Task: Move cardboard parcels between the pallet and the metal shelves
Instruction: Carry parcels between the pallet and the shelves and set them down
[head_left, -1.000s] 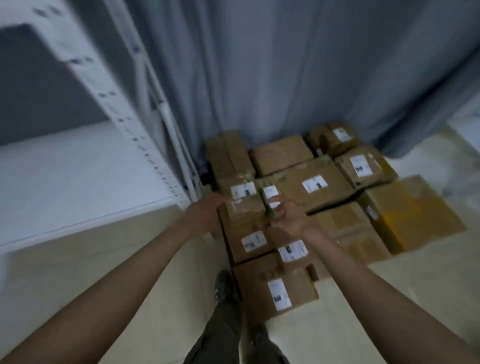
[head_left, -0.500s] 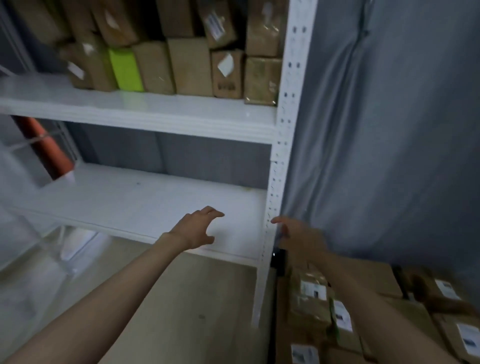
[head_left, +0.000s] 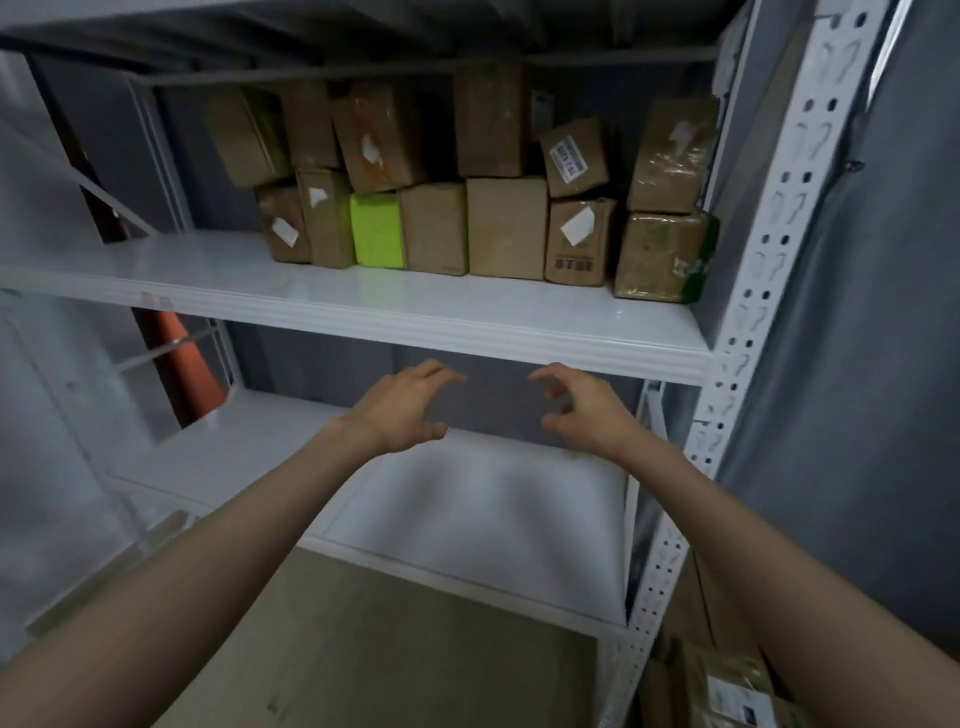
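Two empty hands hover in front of the metal shelves (head_left: 748, 312), each grip wide and holding nothing. The left hand (head_left: 402, 410) and the right hand (head_left: 582, 410) face one another with a gap between them, fingers loosely curved and thumbs below, just under the front lip of the upper shelf board (head_left: 363, 306) and above the lower shelf board (head_left: 467, 499). Neither hand touches a shelf or a parcel.

The cardboard parcels (head_left: 506, 226) stand at the back of the upper shelf board in two stacked rows, well apart from the hands. Those in the bottom row stand mostly upright, long axis vertical, narrow faces toward the camera; several in the top row lean to one side. A bright green box (head_left: 376, 228) stands upright in the bottom row among them. Some parcels carry white labels.

At the lower right corner, beside the perforated upright, more parcels (head_left: 727, 686) lie low down; what they rest on cannot be told. An orange object (head_left: 176, 364) shows behind the shelving on the left.
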